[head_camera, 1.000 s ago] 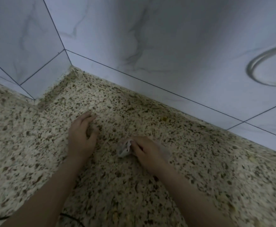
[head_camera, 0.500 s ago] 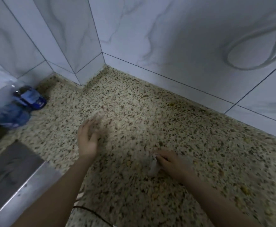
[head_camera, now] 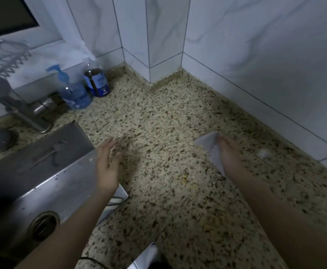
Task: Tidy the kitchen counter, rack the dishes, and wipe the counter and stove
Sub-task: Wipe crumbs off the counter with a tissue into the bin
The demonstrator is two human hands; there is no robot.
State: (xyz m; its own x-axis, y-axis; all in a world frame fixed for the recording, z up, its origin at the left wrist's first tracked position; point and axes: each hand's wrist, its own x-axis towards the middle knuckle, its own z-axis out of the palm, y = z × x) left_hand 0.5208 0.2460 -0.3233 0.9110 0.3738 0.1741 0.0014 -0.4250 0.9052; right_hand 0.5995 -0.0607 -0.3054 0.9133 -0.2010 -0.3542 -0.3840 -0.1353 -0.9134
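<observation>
1. Two walls of pale tile [head_camera: 255,55] meet the speckled stone surface [head_camera: 158,117] at a jutting corner; this bare stretch is the largest thing in view and the part I judge to be under wiping.
2. Steel sink [head_camera: 42,171] bounds the surface on my left, its rim running just under my left wrist. Faucet [head_camera: 18,105] stands behind it.
3. Blue pump bottle [head_camera: 73,92] and a dark jar [head_camera: 97,82] sit together at the back, near the wall and well apart from both hands.
4. My left hand [head_camera: 107,162] hovers over the sink's edge, grip loose and wide, holding nothing.
5. My right hand [head_camera: 229,154] presses a white cloth [head_camera: 209,144] to the surface, fingers curled onto it. The cloth's long axis runs from the wall side back toward me, and most of it shows on the hand's left.
6. Small yellowish crumbs [head_camera: 185,178] lie between my forearms, nearer the right hand and toward me from the cloth. Judgement: the next sweep pulls back over them, with open room to the sink rim.
7. A small pale fleck [head_camera: 263,152] lies near the wall on my right; too blurred to identify.
</observation>
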